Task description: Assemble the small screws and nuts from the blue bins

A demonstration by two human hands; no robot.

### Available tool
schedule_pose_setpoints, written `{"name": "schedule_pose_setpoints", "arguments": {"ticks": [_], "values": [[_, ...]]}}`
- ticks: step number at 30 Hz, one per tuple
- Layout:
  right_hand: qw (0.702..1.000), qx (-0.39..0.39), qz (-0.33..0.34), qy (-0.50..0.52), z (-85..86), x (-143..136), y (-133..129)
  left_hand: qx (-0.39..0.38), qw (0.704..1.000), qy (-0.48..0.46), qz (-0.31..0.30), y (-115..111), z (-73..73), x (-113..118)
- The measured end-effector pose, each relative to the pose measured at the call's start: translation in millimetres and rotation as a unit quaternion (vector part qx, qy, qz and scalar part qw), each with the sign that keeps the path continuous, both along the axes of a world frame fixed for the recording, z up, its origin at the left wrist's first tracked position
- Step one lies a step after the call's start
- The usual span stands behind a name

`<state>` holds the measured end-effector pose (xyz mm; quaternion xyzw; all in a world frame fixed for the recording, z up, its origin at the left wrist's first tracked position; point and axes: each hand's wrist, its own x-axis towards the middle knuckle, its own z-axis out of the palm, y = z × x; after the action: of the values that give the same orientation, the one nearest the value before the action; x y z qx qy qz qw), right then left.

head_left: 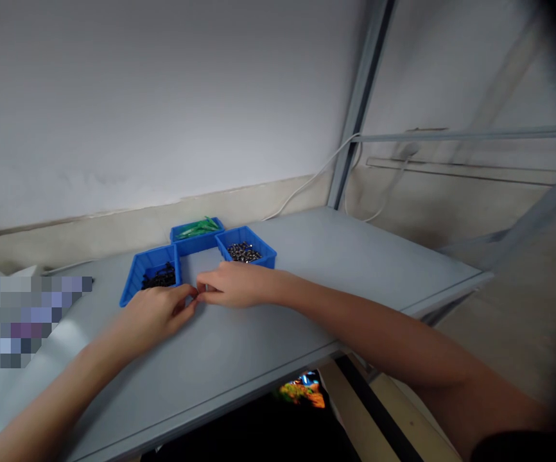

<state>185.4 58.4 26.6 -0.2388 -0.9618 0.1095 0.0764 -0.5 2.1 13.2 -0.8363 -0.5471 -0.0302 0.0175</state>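
My left hand (162, 313) and my right hand (234, 284) meet fingertip to fingertip just above the grey table. Both are closed in a pinch, and whatever lies between the fingers is too small and hidden to make out. Behind my left hand stands a blue bin (128, 282) with small black parts (163, 276) in it. Close beyond my right hand is a second blue bin (268, 258) holding small shiny metal parts (243, 252). A third blue bin (199, 242) at the back contains green slender pieces (198, 228).
The grey table (278, 333) runs along a white wall (162, 102). A metal post (357, 109) rises at its back right, with a white cable (302, 187) beside it. On the left lies a pile (13, 321) blurred into blocks. The table's front edge is close to my body.
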Motion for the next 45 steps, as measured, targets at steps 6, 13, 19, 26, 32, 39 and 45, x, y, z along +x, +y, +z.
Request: {"name": "schedule_pose_setpoints", "arguments": {"ticks": [6, 13, 19, 26, 32, 39, 45], "values": [[0.999, 0.027, 0.014, -0.016, -4.9, -5.0, 2.4, 0.002, 1.0, -0.005, -0.002, 0.1, -0.1, 0.2], [1.0, 0.017, -0.004, -0.015, -5.6, -4.5, 2.8, 0.006, 1.0, -0.004, 0.0, -0.5, -1.2, -0.6], [1.0, -0.002, 0.011, 0.004, -4.1, -2.5, 2.9, 0.002, 1.0, -0.01, -0.009, -1.0, 0.1, -0.1], [1.0, -0.022, 0.018, -0.002, -2.9, -2.2, 2.9, 0.008, 1.0, -0.016, -0.016, 0.4, -3.0, -2.2], [0.998, -0.044, 0.02, -0.047, 3.4, -4.7, -0.4, 0.008, 1.0, -0.021, -0.017, 1.4, -3.5, -2.5], [0.996, -0.083, 0.016, -0.026, 1.2, -4.1, 1.0, 0.017, 0.999, -0.027, -0.017, 1.3, -4.1, -3.7], [0.997, -0.074, -0.004, -0.019, 0.1, -1.6, 1.0, 0.043, 0.998, -0.034, -0.03, 2.1, -5.2, -5.7]]}}
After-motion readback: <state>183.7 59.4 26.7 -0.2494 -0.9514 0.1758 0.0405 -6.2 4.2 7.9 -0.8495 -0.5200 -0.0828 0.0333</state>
